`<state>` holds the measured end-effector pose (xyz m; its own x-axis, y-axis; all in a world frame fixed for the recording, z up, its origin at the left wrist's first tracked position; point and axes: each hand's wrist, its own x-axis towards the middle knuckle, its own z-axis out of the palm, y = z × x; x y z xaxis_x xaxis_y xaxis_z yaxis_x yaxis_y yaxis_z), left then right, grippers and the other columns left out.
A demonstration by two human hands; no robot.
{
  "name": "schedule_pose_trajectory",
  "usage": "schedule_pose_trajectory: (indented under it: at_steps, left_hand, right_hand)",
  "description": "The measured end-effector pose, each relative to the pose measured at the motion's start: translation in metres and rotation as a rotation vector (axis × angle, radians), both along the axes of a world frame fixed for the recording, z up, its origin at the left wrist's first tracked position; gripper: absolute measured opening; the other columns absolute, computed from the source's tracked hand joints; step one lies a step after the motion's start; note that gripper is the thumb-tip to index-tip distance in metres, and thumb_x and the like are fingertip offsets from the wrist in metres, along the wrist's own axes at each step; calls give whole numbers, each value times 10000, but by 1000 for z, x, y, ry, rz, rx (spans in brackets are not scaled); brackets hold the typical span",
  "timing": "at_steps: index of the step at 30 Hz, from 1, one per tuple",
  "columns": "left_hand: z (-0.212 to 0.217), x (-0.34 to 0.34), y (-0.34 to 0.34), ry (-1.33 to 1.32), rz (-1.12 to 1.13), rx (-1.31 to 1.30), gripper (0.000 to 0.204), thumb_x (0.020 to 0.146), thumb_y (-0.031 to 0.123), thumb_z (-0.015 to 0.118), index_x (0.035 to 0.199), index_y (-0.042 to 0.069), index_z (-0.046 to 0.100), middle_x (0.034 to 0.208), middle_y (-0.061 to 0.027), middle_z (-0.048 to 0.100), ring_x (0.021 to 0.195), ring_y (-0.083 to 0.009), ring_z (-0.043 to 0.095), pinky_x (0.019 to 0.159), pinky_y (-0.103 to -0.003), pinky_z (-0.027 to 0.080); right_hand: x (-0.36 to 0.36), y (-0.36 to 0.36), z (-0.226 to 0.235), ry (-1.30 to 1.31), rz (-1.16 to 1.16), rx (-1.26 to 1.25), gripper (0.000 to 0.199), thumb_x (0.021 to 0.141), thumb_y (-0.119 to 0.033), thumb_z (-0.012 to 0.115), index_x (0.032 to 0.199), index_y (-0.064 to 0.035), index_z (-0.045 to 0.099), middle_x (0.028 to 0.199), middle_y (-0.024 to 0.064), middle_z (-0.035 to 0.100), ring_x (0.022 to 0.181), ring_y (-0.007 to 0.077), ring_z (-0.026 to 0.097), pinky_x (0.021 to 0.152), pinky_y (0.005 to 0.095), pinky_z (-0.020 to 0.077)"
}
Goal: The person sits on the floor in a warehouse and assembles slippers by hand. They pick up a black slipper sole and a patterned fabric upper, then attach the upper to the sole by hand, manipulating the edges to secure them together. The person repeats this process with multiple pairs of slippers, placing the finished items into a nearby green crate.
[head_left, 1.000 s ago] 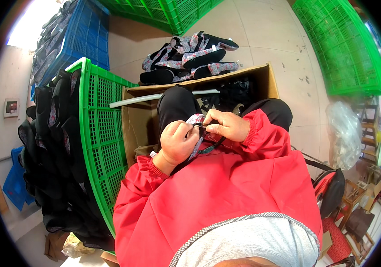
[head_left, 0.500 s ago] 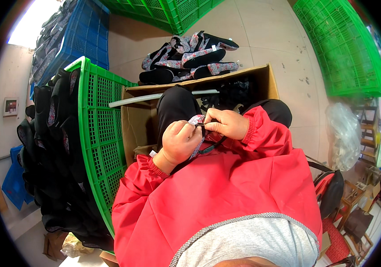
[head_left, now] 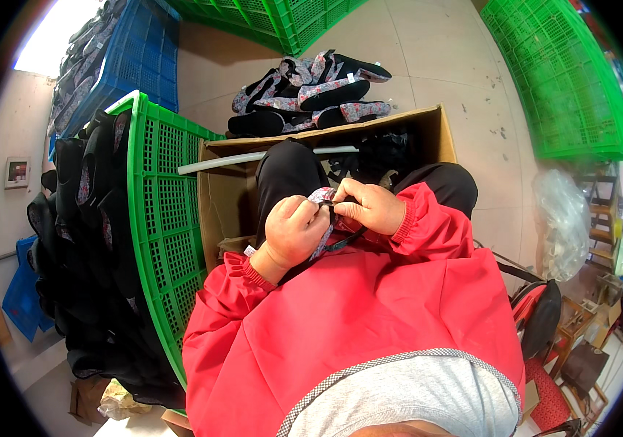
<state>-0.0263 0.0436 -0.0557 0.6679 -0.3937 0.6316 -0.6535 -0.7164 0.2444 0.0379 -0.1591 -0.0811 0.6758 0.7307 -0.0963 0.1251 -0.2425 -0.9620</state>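
Note:
Over my lap, my left hand [head_left: 296,231] is closed around a floral-and-black padded fabric piece [head_left: 320,194]. A bit of its pale, red-patterned cloth shows above my fingers, and more cloth hangs below them. My right hand [head_left: 371,206] pinches a thin black strip at the edge of that piece, thumb and forefinger pressed together beside the left fingertips. A dark strap [head_left: 348,239] trails beneath both hands. A small white tag [head_left: 249,250] sticks out near my left wrist. My fingers hide most of the held piece.
An open cardboard box [head_left: 436,138] holding black straps stands before my knees, a pale tube [head_left: 235,161] across it. Beyond lies a pile of floral-and-black pieces [head_left: 311,98]. At left, black pieces [head_left: 100,240] hang over a green crate [head_left: 169,240]. Clear plastic [head_left: 562,222] lies right.
My right hand has shifted very slightly, its fingers tilting a little at the black strip. My left hand keeps its hold in the same place.

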Motion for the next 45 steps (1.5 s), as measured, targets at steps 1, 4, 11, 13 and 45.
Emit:
schedule_pose_trajectory:
  at_steps: [1,4,11,13,45]
  left_hand:
    - [-1,0,0,-3,1,2,225,585,2,691,808,17,676,796,-65,558,694,-227,590,592,-323,493]
    - [-1,0,0,-4,1,1,223,585,1,693,806,16,676,794,-65,557,693,-226,590,591,-323,492]
    - [-6,1,1,-40,16,15,148,674,64,679,821,73,667,761,-22,496,704,-189,555,583,-307,475]
    - [-6,1,0,-39,17,16,149,674,65,679,823,73,667,761,-22,496,702,-189,554,583,-308,475]
    - [-6,-3,-5,-32,-17,42,126,656,55,684,771,78,638,719,-26,461,672,-190,536,570,-303,467]
  right_hand:
    - [0,0,0,4,-1,-6,262,963,-329,583,989,-68,575,818,126,674,739,297,672,664,382,497]
    - [1,0,7,55,13,-52,240,961,-282,601,996,-46,574,845,111,655,768,252,649,694,342,487]
    - [-1,0,9,74,3,-44,200,964,-232,610,989,-39,568,821,87,635,738,187,626,682,305,479]
    - [-1,1,8,63,-3,-43,201,964,-234,610,990,-40,568,818,86,635,738,186,625,681,305,479]
    - [-1,-8,9,39,37,-101,228,970,-277,604,962,-51,574,740,65,632,655,168,628,612,304,483]
